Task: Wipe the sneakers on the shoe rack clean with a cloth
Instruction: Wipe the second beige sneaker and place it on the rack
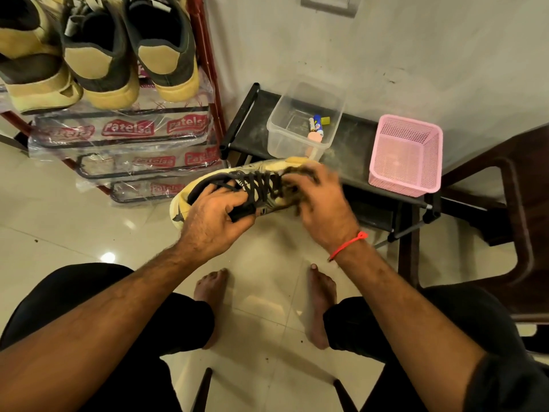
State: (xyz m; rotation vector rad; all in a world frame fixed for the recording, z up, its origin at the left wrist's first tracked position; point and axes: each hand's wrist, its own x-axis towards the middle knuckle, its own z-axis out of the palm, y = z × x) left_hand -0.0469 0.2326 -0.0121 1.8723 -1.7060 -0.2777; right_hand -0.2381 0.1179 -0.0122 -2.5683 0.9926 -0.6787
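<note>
A cream sneaker [261, 179] with dark laces is held in the air above the floor, heel to the left, toe to the right. My left hand [214, 218] grips its collar and tongue, fingers inside the opening. My right hand [318, 200] is blurred over the toe half and holds a dark cloth [292, 190] pressed to the shoe's side; little of the cloth shows. Three more tan and dark sneakers [104, 58] stand on the top shelf of the red shoe rack [208, 63] at upper left.
The rack's lower shelves are wrapped in printed plastic [127, 132]. A low black rack [356, 162] by the wall carries a clear box [285, 126] with small items and a pink basket [407, 156]. A dark chair [517, 221] is at right. My bare feet rest on the tiled floor [59, 221].
</note>
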